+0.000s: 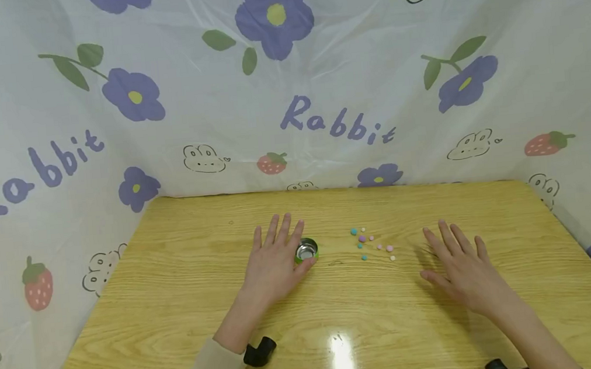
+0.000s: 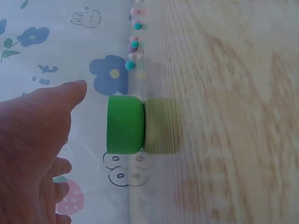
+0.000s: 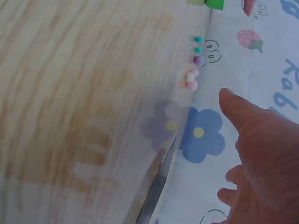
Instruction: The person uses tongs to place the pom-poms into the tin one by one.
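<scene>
A small round bowl (image 1: 307,249), green outside and shiny metal inside, stands upright on the wooden table. My left hand (image 1: 275,262) is beside it with fingers spread, partly covering its left side. In the left wrist view a gap shows between the thumb (image 2: 70,95) and the green bowl (image 2: 125,125). Several small balls (image 1: 362,239) in blue, purple, pink and white lie scattered to the bowl's right. Further right, my right hand (image 1: 464,275) hovers with spread fingers, holding nothing. Below it in the right wrist view lies a pointed metal tool (image 3: 159,184), its rear end out of frame.
The wooden table (image 1: 338,309) ends at the back against a white cloth (image 1: 344,80) printed with flowers, strawberries and lettering. The cloth also hangs at both sides. Each wrist carries a black device (image 1: 260,352).
</scene>
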`<state>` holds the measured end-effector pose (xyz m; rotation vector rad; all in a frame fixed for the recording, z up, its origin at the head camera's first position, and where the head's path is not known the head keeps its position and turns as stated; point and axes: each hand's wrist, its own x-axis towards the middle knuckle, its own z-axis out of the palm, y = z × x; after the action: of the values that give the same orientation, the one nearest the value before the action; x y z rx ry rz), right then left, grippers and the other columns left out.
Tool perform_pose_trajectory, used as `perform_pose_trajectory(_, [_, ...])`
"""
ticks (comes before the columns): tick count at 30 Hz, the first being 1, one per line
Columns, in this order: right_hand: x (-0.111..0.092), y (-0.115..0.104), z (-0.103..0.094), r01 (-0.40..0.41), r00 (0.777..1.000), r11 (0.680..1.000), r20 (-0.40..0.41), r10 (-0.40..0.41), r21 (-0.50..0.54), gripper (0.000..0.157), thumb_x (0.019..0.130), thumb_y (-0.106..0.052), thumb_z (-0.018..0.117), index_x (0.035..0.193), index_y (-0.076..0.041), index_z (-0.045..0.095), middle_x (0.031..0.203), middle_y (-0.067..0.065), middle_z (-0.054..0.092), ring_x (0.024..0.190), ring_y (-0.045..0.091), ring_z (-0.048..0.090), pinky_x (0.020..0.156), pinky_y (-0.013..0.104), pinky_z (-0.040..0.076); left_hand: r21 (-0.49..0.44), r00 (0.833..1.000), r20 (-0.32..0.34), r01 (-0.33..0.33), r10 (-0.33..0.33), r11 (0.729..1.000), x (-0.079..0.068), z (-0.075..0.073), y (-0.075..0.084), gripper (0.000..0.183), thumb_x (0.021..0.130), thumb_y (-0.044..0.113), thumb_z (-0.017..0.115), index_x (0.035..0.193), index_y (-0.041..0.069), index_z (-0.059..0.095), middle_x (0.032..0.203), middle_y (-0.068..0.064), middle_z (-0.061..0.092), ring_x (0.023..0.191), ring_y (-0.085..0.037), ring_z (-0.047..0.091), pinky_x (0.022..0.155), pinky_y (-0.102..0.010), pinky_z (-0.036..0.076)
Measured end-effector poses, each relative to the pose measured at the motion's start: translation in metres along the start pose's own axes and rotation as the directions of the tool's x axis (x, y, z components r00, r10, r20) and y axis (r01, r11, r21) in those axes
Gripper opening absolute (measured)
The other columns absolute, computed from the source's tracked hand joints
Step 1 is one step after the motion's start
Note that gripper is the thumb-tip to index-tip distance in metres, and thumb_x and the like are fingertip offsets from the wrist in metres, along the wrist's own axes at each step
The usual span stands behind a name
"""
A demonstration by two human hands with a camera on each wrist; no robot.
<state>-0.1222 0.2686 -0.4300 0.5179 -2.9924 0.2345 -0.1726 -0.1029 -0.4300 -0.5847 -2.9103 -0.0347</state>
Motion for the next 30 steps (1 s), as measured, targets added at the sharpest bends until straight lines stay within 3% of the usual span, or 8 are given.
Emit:
perform_pose_trajectory(10, [0.0,0.005,0.002,-0.026,0.999,0.999,0.04,0.024,0.031,0.086,0.091,-0.053,0.054,0.153,-0.012,0.012,0.156,0.021,0.001,0.139,0.045,0.011,0.099,0.074,0.011,-0.019,1.0,0.019,0.009,-0.009,1.0,0.001,0.0,-0.002,0.084,0.088,0.066,0.047,0.153,0.022,0.018,0.157,-0.01,0.014,0.143,-0.031,0.008,0.112,-0.056,0.01])
perform_pose_trajectory(18, [0.003,0.014,0.005,-0.007,0.999,0.998,0.043,0.004,0.067,0.095,0.089,-0.053,0.057,0.152,-0.005,0.004,0.153,0.028,0.003,0.136,0.049,0.014,0.097,0.071,0.023,-0.058,1.0,0.016,0.017,-0.016,0.998,0.003,0.004,-0.004,0.09,0.084,0.066,0.054,0.153,0.021,0.019,0.156,-0.011,0.017,0.143,-0.031,0.012,0.112,-0.056,0.013])
perform_pose_trajectory(24, [0.001,0.025,0.011,-0.007,0.999,0.986,0.051,-0.001,0.166,0.099,0.089,-0.05,0.06,0.15,0.004,0.004,0.151,0.032,0.004,0.135,0.051,0.014,0.104,0.064,0.022,-0.179,0.999,0.023,0.032,-0.029,0.983,0.005,0.013,-0.01,0.096,0.08,0.063,0.062,0.153,0.016,0.019,0.154,-0.012,0.022,0.141,-0.033,0.017,0.112,-0.055,0.017])
perform_pose_trajectory(30, [-0.004,0.038,0.013,-0.069,0.995,0.955,0.094,0.044,0.287,0.106,0.088,-0.051,0.061,0.147,0.01,-0.002,0.149,0.036,0.006,0.135,0.051,0.014,0.105,0.063,0.019,-0.337,0.997,0.044,0.068,-0.057,0.939,0.005,0.02,-0.015,0.098,0.079,0.055,0.069,0.152,0.013,0.019,0.151,-0.015,0.029,0.139,-0.033,0.023,0.112,-0.052,0.019])
